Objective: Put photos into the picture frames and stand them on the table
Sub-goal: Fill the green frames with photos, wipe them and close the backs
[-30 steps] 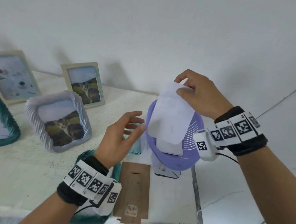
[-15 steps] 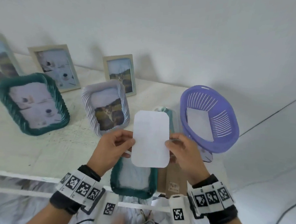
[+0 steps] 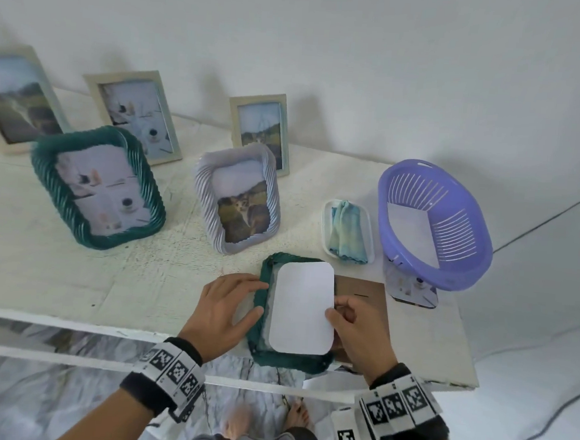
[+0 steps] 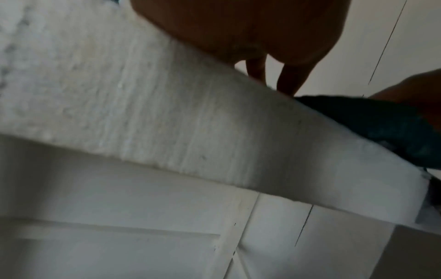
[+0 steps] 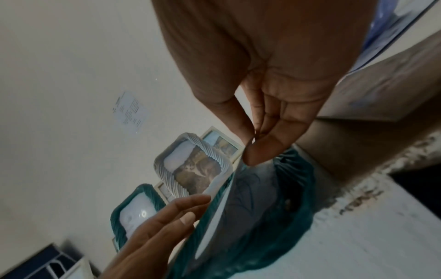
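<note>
A white wall backs a rough white table (image 3: 72, 273) on which five filled frames stand toward the back edge, with a purple basket (image 3: 434, 226) near the right edge holding more paper. At the front edge a green frame (image 3: 261, 321) lies face down, and the photo (image 3: 301, 308), blank side up, sits over its opening. The right hand (image 3: 356, 331) pinches the photo's right edge between thumb and fingers; in the right wrist view that edge is raised while the left edge dips into the frame. The left hand (image 3: 224, 308) lies open, fingers flat against the frame's left rim, steadying it. The step looks like seating the photo in the recess. Next it likely needs lowering flat, corners tucked inside the rim, then the brown backboard (image 3: 362, 290) just right of the frame laid over it
</note>
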